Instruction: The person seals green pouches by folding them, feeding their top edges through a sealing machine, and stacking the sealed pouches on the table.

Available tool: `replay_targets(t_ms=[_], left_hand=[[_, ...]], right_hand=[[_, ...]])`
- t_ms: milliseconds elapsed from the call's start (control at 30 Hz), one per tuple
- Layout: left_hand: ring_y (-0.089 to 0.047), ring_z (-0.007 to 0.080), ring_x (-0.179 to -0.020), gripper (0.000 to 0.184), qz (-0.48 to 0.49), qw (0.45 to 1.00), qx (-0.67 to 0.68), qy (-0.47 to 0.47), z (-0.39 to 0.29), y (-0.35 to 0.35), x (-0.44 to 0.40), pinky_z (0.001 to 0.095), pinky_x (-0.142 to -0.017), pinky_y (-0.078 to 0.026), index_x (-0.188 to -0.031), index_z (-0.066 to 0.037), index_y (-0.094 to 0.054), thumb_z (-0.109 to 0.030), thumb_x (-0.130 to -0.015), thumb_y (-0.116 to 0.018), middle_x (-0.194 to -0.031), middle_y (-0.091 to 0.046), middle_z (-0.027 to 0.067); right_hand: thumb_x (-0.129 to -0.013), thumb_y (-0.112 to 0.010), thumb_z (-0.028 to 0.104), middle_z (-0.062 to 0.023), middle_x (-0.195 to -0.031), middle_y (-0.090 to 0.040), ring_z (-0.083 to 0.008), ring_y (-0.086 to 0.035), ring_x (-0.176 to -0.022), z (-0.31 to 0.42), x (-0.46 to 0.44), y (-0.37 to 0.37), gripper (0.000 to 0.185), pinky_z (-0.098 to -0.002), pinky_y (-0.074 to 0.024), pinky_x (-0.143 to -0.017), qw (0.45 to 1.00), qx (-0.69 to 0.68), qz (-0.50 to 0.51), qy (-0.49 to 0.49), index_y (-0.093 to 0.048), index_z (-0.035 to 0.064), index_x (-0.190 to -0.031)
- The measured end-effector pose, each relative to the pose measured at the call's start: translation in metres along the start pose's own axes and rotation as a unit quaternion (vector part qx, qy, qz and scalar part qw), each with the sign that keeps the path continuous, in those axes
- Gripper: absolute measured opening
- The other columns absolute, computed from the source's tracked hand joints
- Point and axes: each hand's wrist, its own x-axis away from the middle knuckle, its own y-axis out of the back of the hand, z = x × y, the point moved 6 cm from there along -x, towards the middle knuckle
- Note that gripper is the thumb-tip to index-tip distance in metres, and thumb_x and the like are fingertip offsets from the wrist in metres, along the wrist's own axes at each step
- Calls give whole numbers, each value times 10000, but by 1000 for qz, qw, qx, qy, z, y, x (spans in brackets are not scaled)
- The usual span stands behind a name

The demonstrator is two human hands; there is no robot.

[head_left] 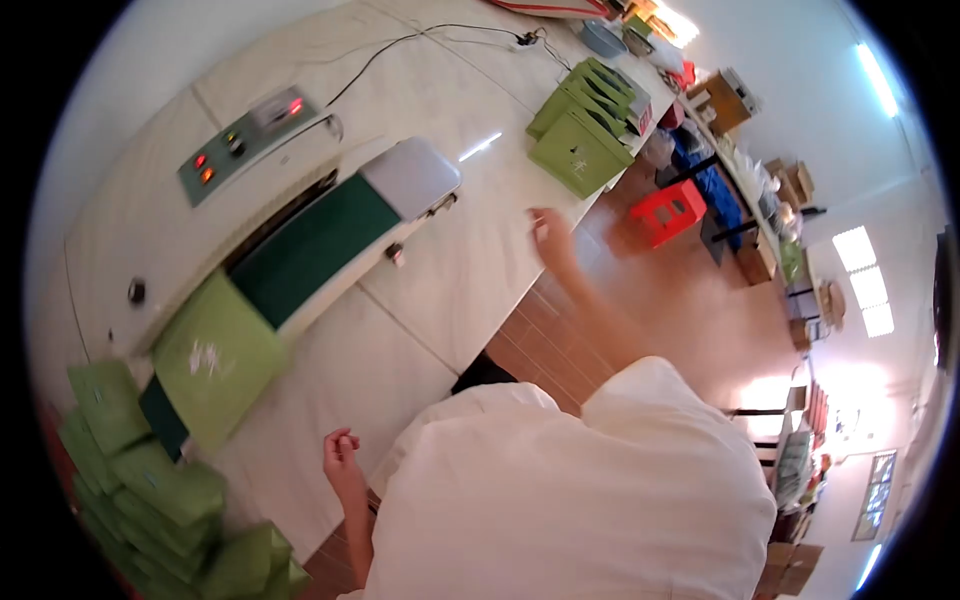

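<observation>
A conveyor machine with a dark green belt is set in the pale tabletop. One flat green bag with a white print lies on the belt's lower left end. My left hand, fingers curled and nothing seen in them, is over the table's near edge, right of that bag. Farther up, my right hand is over the edge below a row of upright green bags; it is blurred, and whether it holds anything cannot be made out.
Piled green bags lie past the belt's lower end. A control panel with lit switches stands behind the machine. A black cable crosses the tabletop. A red stool is on the floor, near a cluttered side table.
</observation>
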Motion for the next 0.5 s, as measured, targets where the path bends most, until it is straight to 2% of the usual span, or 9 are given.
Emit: replay_targets(t_ms=[67,100,167,200,267,300,367,400,500], left_hand=[[-551,111,-761,123,21,1000,-7,-19,-31,-66,-23,252,-728,-455,-972,-24,-579,-95,-912,-498,-801,-582,32],[-556,112,-759,116,53,997,-55,-23,-43,-111,-36,252,-721,-458,-963,-24,-585,-98,-896,-524,-800,-587,34],[-570,125,-762,111,108,986,-113,-66,-57,-204,-67,257,-708,-465,-942,-29,-595,-100,-861,-571,-807,-598,47],[-579,137,-767,111,133,978,-124,-102,-69,-255,-83,262,-702,-468,-931,-33,-600,-99,-841,-593,-815,-603,57],[-595,210,-824,140,195,945,-194,-178,-100,-356,-108,302,-736,-474,-949,-36,-597,-96,-823,-601,-871,-607,97],[-586,245,-868,174,205,924,-215,-238,-125,-401,-120,328,-761,-471,-974,-37,-587,-101,-814,-609,-916,-601,109],[-543,312,-979,299,230,878,-245,-340,-162,-501,-153,386,-831,-450,-1075,-41,-543,-109,-796,-626,-1038,-575,128],[-536,286,-978,379,225,860,-250,-383,-181,-539,-169,363,-826,-444,-1138,-51,-524,-97,-779,-637,-1067,-557,122],[-501,285,-1050,493,221,849,-255,-406,-251,-609,-209,375,-862,-431,-1204,-85,-489,-62,-742,-656,-1137,-522,113]], right_hand=[[-762,-558,11,-124,-887,-613,-287,-592,-849,-66,-56,55,203,-377,-474,-752,995,74,-73,-11,-611,58,-952],[-777,-546,13,-134,-881,-613,-284,-594,-850,-87,-87,84,191,-373,-475,-743,987,130,-89,22,-610,42,-954],[-797,-543,34,-134,-880,-611,-293,-589,-830,-158,-143,119,153,-369,-471,-733,986,103,-134,11,-608,31,-936],[-798,-552,43,-129,-882,-610,-281,-586,-824,-195,-169,127,152,-366,-467,-743,985,113,-124,-34,-608,32,-939],[-799,-578,95,-126,-883,-612,-269,-584,-824,-258,-209,132,178,-362,-462,-747,981,161,-105,10,-610,39,-965],[-799,-578,95,-126,-883,-612,-269,-584,-824,-267,-214,139,178,-362,-462,-747,983,159,-91,-12,-610,39,-965],[-785,-618,160,-108,-921,-609,-261,-584,-833,-276,-236,132,243,-364,-458,-749,965,245,-29,85,-608,58,-1005],[-785,-618,160,-108,-921,-609,-261,-584,-833,-285,-240,125,243,-364,-458,-749,966,243,-20,82,-608,58,-1005],[-757,-653,214,-76,-961,-599,-250,-583,-846,-305,-233,104,289,-384,-456,-735,944,318,74,55,-588,82,-1006]])
